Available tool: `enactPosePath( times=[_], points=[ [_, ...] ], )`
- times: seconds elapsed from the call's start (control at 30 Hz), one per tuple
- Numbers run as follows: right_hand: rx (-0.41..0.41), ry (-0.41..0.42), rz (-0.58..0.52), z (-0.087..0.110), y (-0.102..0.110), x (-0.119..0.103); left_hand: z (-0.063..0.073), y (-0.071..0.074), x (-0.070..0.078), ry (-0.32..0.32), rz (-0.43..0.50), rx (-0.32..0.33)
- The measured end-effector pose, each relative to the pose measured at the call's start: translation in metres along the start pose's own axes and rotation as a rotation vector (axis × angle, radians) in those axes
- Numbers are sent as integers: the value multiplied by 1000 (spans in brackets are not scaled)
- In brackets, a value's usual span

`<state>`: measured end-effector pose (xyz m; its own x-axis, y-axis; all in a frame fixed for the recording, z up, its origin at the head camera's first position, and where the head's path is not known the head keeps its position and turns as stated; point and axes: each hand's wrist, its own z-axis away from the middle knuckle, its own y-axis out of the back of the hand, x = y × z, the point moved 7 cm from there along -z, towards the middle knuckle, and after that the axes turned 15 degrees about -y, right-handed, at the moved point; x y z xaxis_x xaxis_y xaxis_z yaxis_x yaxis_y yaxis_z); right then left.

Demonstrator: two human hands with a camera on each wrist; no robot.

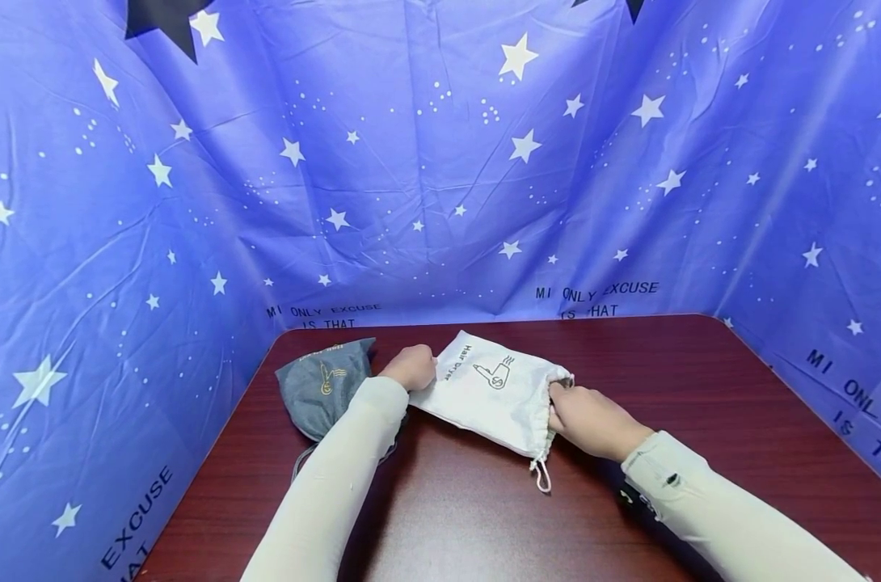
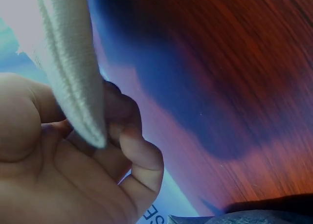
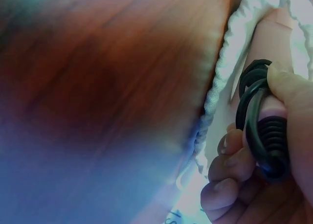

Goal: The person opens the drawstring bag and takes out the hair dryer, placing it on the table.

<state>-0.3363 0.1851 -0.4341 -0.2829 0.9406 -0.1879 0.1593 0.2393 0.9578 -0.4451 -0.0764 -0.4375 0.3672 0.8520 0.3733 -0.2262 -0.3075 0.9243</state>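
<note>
A white drawstring bag (image 1: 448,408), printed "Hair Dryer" with a dryer drawing, lies slanted between the hands. At its left corner my left hand (image 1: 411,368) pinches the cloth; the left wrist view shows the bag's seamed corner (image 2: 85,101) between thumb and curled fingers. My right hand (image 1: 600,420) is at the gathered mouth on the bag's right end. In the right wrist view its fingers and thumb grip a looped black cord (image 3: 253,131) against a pale pink hair dryer (image 3: 274,40), partly inside the bag mouth. The rest of the dryer is hidden by cloth.
A grey drawstring bag (image 1: 305,396) with a yellow dryer print lies at the left, beside the left forearm. The white bag's drawstring loop (image 1: 544,478) hangs toward the front. Everything rests on a dark red wooden table (image 1: 470,517), with a blue starry curtain (image 1: 426,186) behind.
</note>
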Motion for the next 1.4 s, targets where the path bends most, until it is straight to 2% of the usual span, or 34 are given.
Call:
enactPosePath(
  times=[0.23,0.5,0.8,1.07,1.4],
  points=[
    [6,-9,-13,2,2,6,2,0,-1,54,-48,42],
    [3,-19,-36,5,4,10,5,1,1,38,-99,104],
    [6,-19,-39,8,5,17,4,0,-3,60,-111,126],
    [-22,-40,-47,11,5,26,4,0,-4,50,-124,130],
    [-3,-28,-29,18,8,31,2,-4,-17,73,-134,130]
  ],
)
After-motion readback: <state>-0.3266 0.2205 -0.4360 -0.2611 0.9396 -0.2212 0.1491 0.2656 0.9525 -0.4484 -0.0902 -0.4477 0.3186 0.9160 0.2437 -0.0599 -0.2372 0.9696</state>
